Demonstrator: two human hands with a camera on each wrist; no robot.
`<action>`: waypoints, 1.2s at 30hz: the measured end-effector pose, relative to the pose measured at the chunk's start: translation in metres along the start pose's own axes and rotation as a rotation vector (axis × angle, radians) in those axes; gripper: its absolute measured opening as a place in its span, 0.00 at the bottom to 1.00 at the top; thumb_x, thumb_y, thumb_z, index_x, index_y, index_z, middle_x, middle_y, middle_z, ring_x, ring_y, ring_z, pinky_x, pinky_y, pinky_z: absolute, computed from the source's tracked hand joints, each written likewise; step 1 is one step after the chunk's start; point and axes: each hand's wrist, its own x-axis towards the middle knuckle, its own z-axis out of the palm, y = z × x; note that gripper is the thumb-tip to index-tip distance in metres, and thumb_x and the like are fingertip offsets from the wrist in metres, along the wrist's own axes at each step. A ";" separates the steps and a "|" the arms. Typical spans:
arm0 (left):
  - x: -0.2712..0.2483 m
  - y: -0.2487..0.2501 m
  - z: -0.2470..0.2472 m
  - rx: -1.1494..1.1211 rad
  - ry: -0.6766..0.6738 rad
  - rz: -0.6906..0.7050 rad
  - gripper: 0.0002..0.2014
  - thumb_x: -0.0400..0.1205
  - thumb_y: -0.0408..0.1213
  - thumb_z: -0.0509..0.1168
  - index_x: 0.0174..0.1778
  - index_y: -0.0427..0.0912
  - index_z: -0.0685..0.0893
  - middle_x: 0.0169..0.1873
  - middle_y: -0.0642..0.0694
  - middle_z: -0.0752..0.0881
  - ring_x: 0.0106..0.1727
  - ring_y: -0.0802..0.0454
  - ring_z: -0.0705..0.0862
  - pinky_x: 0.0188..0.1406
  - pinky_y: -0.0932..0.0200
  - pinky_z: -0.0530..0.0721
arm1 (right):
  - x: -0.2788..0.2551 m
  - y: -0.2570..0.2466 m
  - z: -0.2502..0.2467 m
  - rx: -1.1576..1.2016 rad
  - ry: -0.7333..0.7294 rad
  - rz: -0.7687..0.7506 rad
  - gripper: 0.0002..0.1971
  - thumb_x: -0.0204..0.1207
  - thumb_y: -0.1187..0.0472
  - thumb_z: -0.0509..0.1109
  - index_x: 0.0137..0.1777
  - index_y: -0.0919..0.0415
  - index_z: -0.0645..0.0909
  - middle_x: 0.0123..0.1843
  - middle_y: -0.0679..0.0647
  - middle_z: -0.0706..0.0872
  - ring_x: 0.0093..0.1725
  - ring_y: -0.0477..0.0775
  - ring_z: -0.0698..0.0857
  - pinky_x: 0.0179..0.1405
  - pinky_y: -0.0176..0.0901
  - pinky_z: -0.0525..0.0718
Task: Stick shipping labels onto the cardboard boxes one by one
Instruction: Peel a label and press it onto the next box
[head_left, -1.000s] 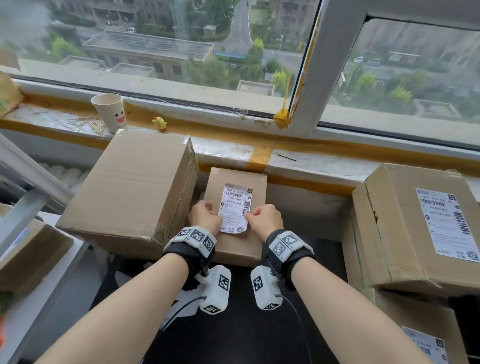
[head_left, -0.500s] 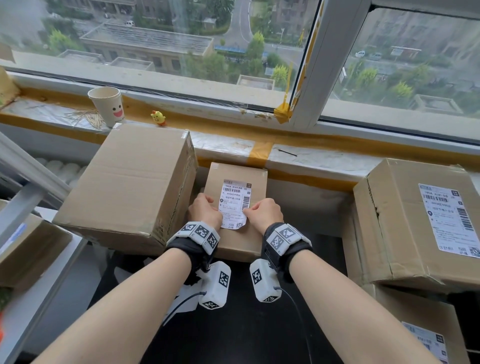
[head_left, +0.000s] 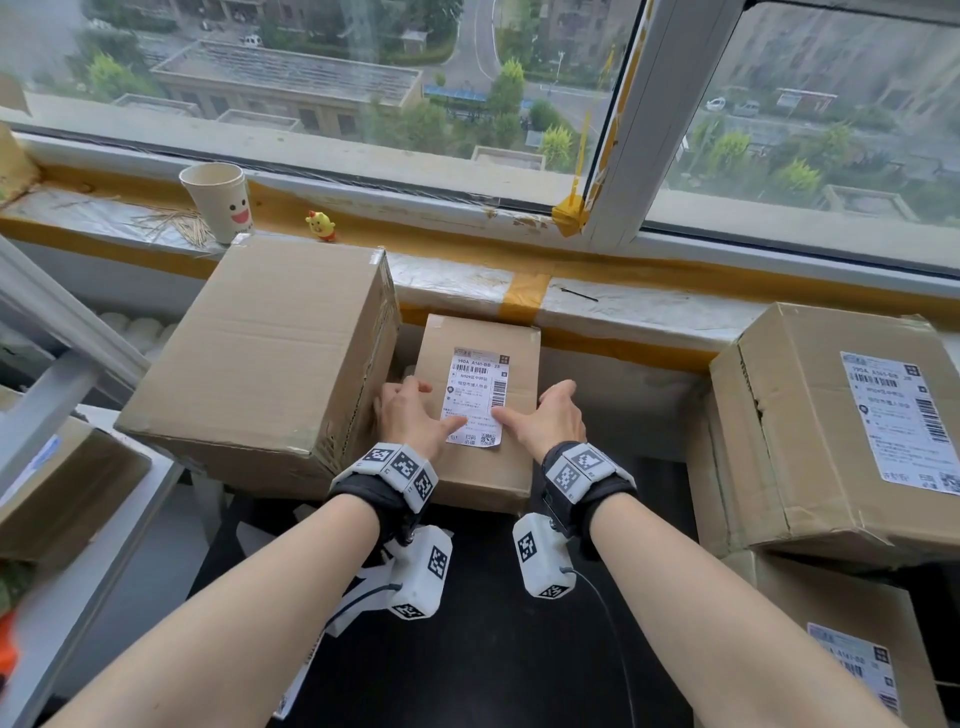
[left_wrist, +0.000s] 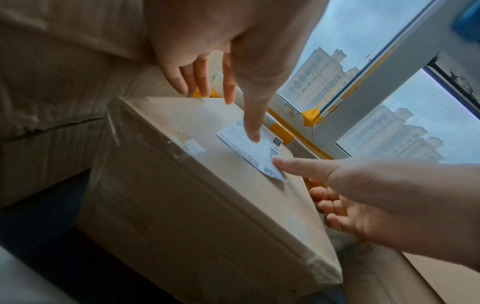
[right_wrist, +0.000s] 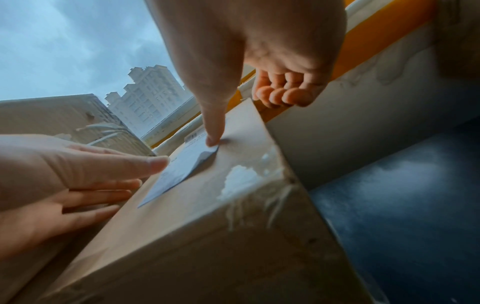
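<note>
Head view: a small cardboard box (head_left: 475, 415) stands on the dark table (head_left: 467, 649), its far side against the wall below the window sill (head_left: 649, 306). A white shipping label (head_left: 475, 396) lies on the box top, nearer its front half. The left hand (head_left: 410, 413) has straight, spread fingers over the left part of the top, and its thumb presses the label's lower left edge. The right hand (head_left: 550, 421) presses the label's lower right edge with its thumb, while its other fingers curl down over the right side of the box, visible in the left wrist view; neither hand grasps the label.

A larger unlabelled box (head_left: 265, 353) stands just beside the small box on the left, touching or nearly touching the left hand. On the right, well apart, a labelled box (head_left: 841, 431) rests on another labelled box (head_left: 831, 639). Open dark table lies between the small box and this stack and in front of the small box.

On the sill stand a paper cup (head_left: 218, 200), whose contents cannot be seen, and a small yellow chick figure (head_left: 321, 224).
</note>
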 end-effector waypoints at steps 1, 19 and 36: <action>-0.001 -0.001 0.000 0.012 -0.007 0.011 0.30 0.69 0.43 0.78 0.65 0.42 0.77 0.68 0.40 0.73 0.71 0.43 0.70 0.70 0.53 0.70 | -0.001 0.003 0.001 0.013 0.001 0.002 0.36 0.61 0.43 0.81 0.60 0.61 0.66 0.60 0.58 0.80 0.61 0.60 0.81 0.51 0.49 0.80; -0.028 -0.012 0.022 -0.220 -0.309 0.029 0.39 0.72 0.35 0.76 0.78 0.48 0.68 0.74 0.47 0.75 0.72 0.47 0.75 0.76 0.49 0.70 | -0.026 0.069 -0.036 0.335 -0.330 0.064 0.31 0.71 0.62 0.77 0.73 0.62 0.71 0.69 0.59 0.81 0.64 0.56 0.81 0.67 0.51 0.80; -0.028 -0.016 0.029 -0.151 -0.348 0.033 0.44 0.77 0.44 0.71 0.83 0.48 0.50 0.76 0.45 0.71 0.72 0.43 0.75 0.73 0.49 0.73 | -0.025 0.061 -0.016 0.207 -0.225 0.115 0.38 0.69 0.51 0.78 0.72 0.64 0.61 0.70 0.59 0.77 0.67 0.57 0.79 0.66 0.48 0.77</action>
